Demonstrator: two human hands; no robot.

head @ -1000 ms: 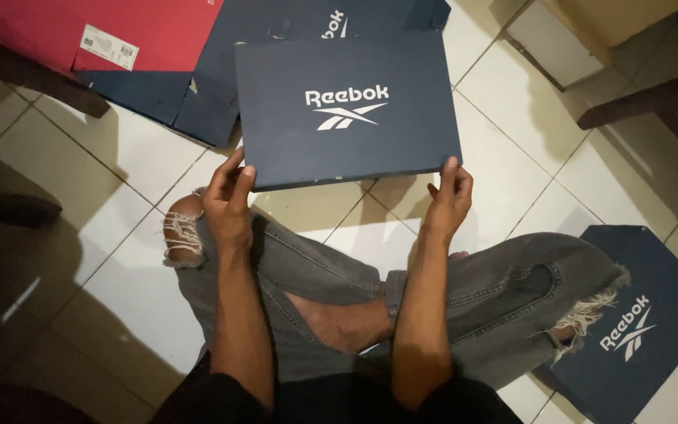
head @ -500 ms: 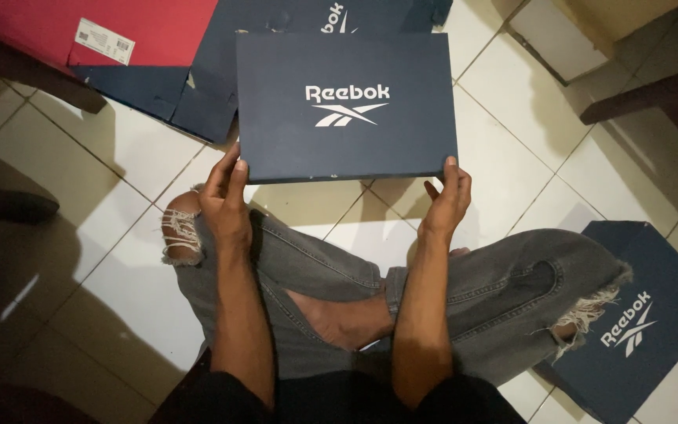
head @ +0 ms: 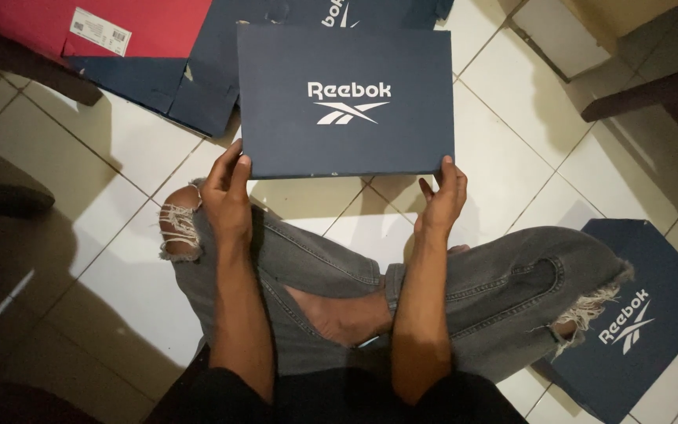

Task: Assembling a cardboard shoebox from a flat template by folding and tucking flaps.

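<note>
**Two hands hold a dark blue box lid by its near edge**

White floor tiles (head: 512,157) fill the background, seen from above, with the person's crossed legs in torn grey jeans (head: 480,290) at the bottom of the frame. At centre top, a dark blue rectangular box lid (head: 345,98) with a white logo lies with its long axis running left to right across the frame. It sits directly ahead of both hands, beyond the fingertips. The left hand (head: 227,192) grips the lower left corner, thumb on top. The right hand (head: 441,196) touches the lower right corner, fingers curled at the edge. Both hands are equally near. A red flattened box (head: 119,23) lies upper left, another blue flattened box (head: 637,314) lower right.
</note>
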